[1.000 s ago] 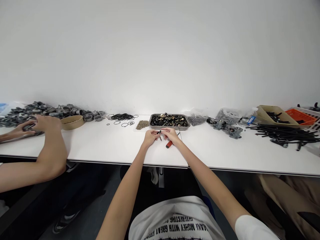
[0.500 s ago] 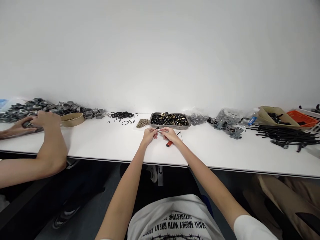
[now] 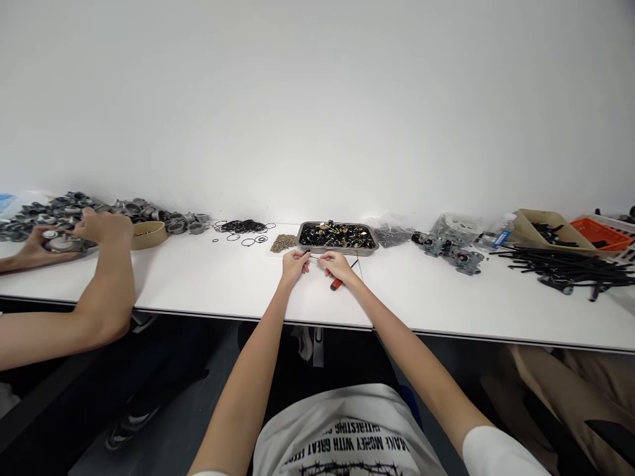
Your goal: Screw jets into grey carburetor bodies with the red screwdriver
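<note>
A white table (image 3: 198, 277) runs along a plain wall (image 3: 317, 112). Over it, our left hand (image 3: 292, 268) and right hand (image 3: 336, 266) each close finger and thumb on a small slim part (image 3: 313, 257), which spans the gap between them; its shape is too small for us to make out. A careless shift could nudge the red-handled tool (image 3: 336, 285) near our right hand. A slack pinch could flick the part into the tray (image 3: 357, 252) beyond, losing it among black and brassy pieces (image 3: 337, 235).
</note>
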`<state>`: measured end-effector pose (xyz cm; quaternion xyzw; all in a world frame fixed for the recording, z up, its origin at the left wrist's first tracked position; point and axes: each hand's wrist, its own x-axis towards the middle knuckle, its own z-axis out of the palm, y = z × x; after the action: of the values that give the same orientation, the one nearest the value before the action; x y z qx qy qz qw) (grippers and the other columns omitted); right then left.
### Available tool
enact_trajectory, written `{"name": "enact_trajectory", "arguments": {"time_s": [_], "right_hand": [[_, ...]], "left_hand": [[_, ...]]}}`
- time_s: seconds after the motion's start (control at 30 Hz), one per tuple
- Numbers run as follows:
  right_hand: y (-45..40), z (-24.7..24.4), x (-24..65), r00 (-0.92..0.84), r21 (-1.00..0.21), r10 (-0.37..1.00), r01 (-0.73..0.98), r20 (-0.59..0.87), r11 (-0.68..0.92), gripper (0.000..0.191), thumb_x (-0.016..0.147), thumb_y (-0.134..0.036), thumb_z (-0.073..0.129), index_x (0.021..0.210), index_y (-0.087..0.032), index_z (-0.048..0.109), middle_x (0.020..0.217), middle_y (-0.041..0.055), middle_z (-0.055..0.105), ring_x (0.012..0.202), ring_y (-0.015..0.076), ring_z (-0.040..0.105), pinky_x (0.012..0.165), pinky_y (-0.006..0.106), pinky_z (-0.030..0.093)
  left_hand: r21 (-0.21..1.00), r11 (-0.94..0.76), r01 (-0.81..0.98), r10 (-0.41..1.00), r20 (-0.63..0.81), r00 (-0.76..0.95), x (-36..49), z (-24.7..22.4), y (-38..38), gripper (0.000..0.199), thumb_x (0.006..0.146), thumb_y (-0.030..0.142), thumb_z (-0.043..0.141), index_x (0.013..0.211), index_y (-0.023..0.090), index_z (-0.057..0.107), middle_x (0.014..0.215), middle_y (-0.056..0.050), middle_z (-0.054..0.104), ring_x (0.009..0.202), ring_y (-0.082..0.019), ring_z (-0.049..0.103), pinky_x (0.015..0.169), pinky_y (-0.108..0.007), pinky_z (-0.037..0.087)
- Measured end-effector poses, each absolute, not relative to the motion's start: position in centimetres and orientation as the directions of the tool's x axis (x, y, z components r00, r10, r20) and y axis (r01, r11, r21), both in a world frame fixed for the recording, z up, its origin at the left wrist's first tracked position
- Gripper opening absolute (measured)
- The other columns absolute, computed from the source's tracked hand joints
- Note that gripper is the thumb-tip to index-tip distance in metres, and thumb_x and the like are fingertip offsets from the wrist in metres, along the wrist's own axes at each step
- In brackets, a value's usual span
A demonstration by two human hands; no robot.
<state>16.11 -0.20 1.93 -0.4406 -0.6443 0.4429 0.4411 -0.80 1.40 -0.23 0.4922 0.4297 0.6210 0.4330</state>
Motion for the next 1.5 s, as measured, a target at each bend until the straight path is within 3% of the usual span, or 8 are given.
{"name": "enact_trajectory", "arguments": {"time_s": [0.27, 0.57, 0.97, 1.5], "right_hand": [[-0.17, 1.86, 16.15, -0.229, -0.949, 0.953, 0.198, 0.198, 0.245, 0.021, 0.084, -0.033, 0.061, 0.072, -0.016, 0.062, 0.049, -0.002, 0.054, 0.042, 0.0099, 0.051, 0.039, 0.018, 0.039], [-0.24, 1.92, 16.04, -0.22, -0.952, 0.953, 0.176, 0.211, 0.251, 0.022, 0.086, -0.032, 0.056, 0.071, -0.016, 0.06, 0.067, 0.0026, 0.064, 0.043, 0.0082, 0.052, 0.04, 0.019, 0.041], [-0.19, 1.75, 16.13, -0.223, -0.947, 0.95, 0.188, 0.218, 0.261, 0.018, 0.081, -0.032, 0.06, 0.071, -0.017, 0.062, 0.047, -0.0022, 0.054, 0.041, 0.0101, 0.05, 0.04, 0.019, 0.04], [-0.66, 2.03, 16.17, -0.239, -0.933, 0.94, 0.208, 0.242, 0.293, 0.017, 0.078, -0.033, 0.064, 0.072, -0.017, 0.063, 0.049, -0.0022, 0.054, 0.042, 0.0098, 0.048, 0.04, 0.019, 0.037]], "left_hand": [[0.96, -0.253, -0.12, 0.962, 0.236, -0.135, -0.86, -0.15, 1.31, 0.037, 0.069, 0.038, 0.083, 0.07, 0.015, 0.053, 0.054, -0.001, 0.061, 0.037, -0.009, 0.053, 0.036, -0.021, 0.035], [0.958, -0.253, -0.131, 0.964, 0.239, -0.115, -0.84, 0.03, 1.08, 0.037, 0.069, 0.036, 0.083, 0.071, 0.015, 0.053, 0.055, -0.001, 0.062, 0.038, -0.009, 0.054, 0.037, -0.021, 0.036], [0.956, -0.254, -0.145, 0.965, 0.239, -0.108, -0.81, 0.08, 0.95, 0.034, 0.069, 0.033, 0.082, 0.073, 0.015, 0.053, 0.055, -0.001, 0.062, 0.039, -0.009, 0.054, 0.038, -0.02, 0.036], [0.963, -0.23, -0.139, 0.969, 0.213, -0.127, -0.74, 0.21, 1.01, 0.034, 0.07, 0.03, 0.082, 0.084, 0.014, 0.054, 0.055, -0.001, 0.063, 0.039, -0.01, 0.055, 0.039, -0.021, 0.037]]}}
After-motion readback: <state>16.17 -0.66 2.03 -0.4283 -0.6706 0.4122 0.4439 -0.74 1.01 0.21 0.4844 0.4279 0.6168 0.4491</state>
